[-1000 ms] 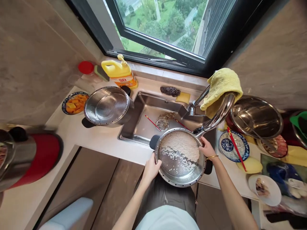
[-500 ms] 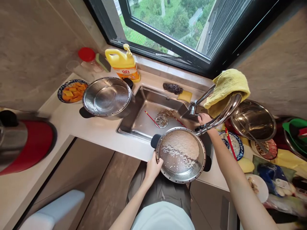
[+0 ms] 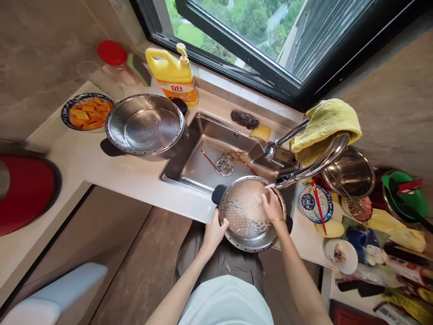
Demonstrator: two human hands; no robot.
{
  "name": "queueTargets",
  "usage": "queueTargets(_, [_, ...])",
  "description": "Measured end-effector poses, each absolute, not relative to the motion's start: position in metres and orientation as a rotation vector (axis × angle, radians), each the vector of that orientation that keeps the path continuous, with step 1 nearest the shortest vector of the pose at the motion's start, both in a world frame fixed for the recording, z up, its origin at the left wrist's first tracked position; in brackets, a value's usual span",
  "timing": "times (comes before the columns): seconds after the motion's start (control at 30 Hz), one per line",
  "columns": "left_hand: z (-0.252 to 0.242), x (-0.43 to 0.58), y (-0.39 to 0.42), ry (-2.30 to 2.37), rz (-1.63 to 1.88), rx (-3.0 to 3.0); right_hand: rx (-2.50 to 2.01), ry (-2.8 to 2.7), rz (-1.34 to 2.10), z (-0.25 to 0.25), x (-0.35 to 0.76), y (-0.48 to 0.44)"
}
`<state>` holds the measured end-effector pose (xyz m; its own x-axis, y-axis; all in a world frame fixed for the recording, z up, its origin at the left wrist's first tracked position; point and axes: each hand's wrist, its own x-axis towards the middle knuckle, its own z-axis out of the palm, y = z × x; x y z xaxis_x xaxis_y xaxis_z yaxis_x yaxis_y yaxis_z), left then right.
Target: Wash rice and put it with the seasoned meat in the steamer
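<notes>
My left hand (image 3: 215, 229) is closed on the left edge of a round metal steamer pot (image 3: 245, 247), below its black handle. The pot has a dimpled bottom and tilts over the sink's front edge. Pale, rice-like grains (image 3: 243, 198) lie in it, mostly toward the far side. My right hand (image 3: 272, 207) is over the pot's right side, its fingers reaching toward the grains with nothing visibly held. Right by those fingers is the spout end of the chrome faucet (image 3: 316, 164), with a short white streak at its tip.
The steel sink (image 3: 192, 162) holds two red chopsticks near the drain (image 3: 225, 166). A second steamer pot (image 3: 145, 126) and a yellow detergent jug (image 3: 174, 76) stand left. A yellow cloth (image 3: 326, 124) drapes over the faucet. Bowls and packages crowd the right counter.
My right hand has left the faucet lever and moved down into the steamer pot. My left hand keeps its hold on the pot's edge. The view has shifted slightly.
</notes>
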<state>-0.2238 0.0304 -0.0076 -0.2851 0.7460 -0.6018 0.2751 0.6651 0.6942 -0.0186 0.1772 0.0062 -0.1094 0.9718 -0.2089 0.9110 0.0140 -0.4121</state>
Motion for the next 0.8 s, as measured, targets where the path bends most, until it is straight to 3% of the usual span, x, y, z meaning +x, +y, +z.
queueTargets(0.2, [-0.011,-0.224,0.030,1.854,0.593,0.854,-2.004,-2.388,0.604,-0.022,-0.098,0.167])
queueTargets(0.33, [-0.012,-0.223,0.030,1.863,0.573,0.852,-1.614,-2.897,0.561,-0.017,-0.092,0.129])
queueTargets(0.53, [-0.012,-0.222,0.030,1.875,0.558,0.842,-1.077,-3.230,0.940,0.008,-0.022,0.114])
queueTargets(0.63, [-0.012,-0.223,0.029,1.865,0.570,0.837,-1.466,-3.033,0.945,0.018,-0.006,0.141])
queueTargets(0.8, [-0.011,-0.223,0.030,1.861,0.562,0.825,-2.227,-2.689,0.440,0.023,-0.040,0.195])
